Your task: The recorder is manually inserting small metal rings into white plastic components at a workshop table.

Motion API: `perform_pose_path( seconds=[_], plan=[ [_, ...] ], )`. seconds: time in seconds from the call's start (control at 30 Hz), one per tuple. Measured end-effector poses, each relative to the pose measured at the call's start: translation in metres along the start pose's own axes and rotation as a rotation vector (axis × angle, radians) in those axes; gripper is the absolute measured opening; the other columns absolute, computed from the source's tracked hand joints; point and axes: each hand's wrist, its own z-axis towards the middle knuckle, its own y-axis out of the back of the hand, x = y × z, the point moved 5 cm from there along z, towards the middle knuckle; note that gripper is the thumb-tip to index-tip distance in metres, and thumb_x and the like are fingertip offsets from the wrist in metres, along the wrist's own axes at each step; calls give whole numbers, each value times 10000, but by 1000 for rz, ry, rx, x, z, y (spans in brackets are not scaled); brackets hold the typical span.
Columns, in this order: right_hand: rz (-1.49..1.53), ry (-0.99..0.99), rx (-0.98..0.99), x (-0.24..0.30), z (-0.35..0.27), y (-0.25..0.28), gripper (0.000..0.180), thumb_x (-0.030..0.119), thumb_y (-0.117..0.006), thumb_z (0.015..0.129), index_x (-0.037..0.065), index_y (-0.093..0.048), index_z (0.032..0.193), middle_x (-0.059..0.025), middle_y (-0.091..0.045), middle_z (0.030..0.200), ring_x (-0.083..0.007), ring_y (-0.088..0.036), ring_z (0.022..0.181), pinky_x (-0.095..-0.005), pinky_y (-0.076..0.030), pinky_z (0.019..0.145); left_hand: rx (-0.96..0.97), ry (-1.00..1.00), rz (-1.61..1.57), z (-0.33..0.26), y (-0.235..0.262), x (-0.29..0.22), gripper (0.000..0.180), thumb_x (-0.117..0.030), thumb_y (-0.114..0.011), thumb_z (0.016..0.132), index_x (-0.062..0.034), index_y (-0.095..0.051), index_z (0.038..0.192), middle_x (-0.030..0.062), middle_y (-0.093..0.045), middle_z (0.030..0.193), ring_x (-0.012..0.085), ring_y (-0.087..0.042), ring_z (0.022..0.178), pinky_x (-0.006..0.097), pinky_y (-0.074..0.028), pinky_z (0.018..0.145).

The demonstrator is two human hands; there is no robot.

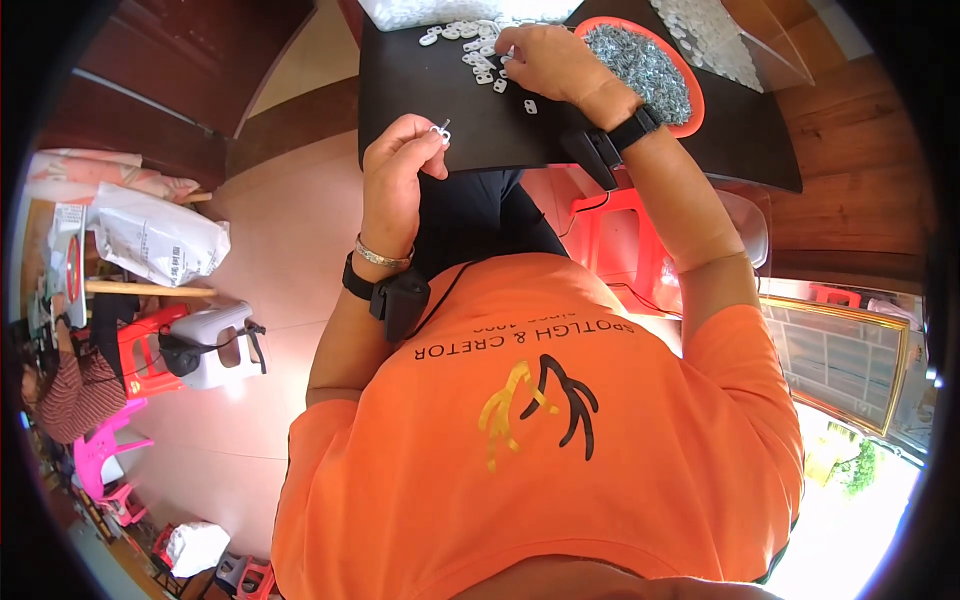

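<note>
Near the table's front edge, my left hand (pixel 398 168) pinches a small white plastic clip (pixel 441 133) between thumb and forefinger, and a thin grey nail-like pin juts from it. My right hand (pixel 560 68) reaches over the far part of the dark table, its fingers curled down at a loose group of white clips (pixel 483 62). A bit of white shows at those fingertips; most of what they grip is hidden. One clip (pixel 530 106) lies apart, nearer me. Right of that hand stands an orange-red bowl (pixel 697 112) full of small grey metal nails (pixel 645 75).
At the table's (pixel 400 85) far edge is a clear container (pixel 470 12) of white pieces; another clear container (pixel 745 45) of white pieces stands beyond the bowl. A red stool (pixel 612 225) is under the table's right side. On the left are a white sack (pixel 160 235) and a grey stool (pixel 215 345).
</note>
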Motion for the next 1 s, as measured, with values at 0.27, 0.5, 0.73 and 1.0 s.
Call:
perform_pose_path(
  seconds=[0.27,0.5,0.73,1.0],
  plan=[
    [240,41,-209,1,-10,26,269,201,-565,801,37,-656,993,-138,-664,796,-297,-647,761,-385,-511,732,-5,-8,-3,1,-1,0,155,-125,-530,859,-9,-561,760,19,-516,649,99,-478,599,240,-391,607],
    [827,-114,14,9,-19,18,215,211,-609,878,11,-652,944,-44,-658,776,-122,-609,694,-248,-482,638,-25,-16,-42,2,-2,-2,164,-131,-511,866,-4,-558,774,27,-514,650,112,-486,603,244,-395,608],
    [1604,-250,20,47,-50,11,193,207,-613,915,25,-647,969,-50,-678,848,-90,-618,715,-214,-481,665,-26,-74,-54,-1,-14,-12,174,-139,-494,880,3,-556,802,35,-520,657,120,-496,614,250,-406,614],
    [1707,-260,76,75,-70,2,140,145,-642,877,16,-671,925,-26,-663,773,-77,-607,677,-201,-482,616,3,-191,-282,3,-18,-11,164,-152,-489,897,5,-530,869,60,-529,711,148,-510,671,290,-440,673]
  ],
)
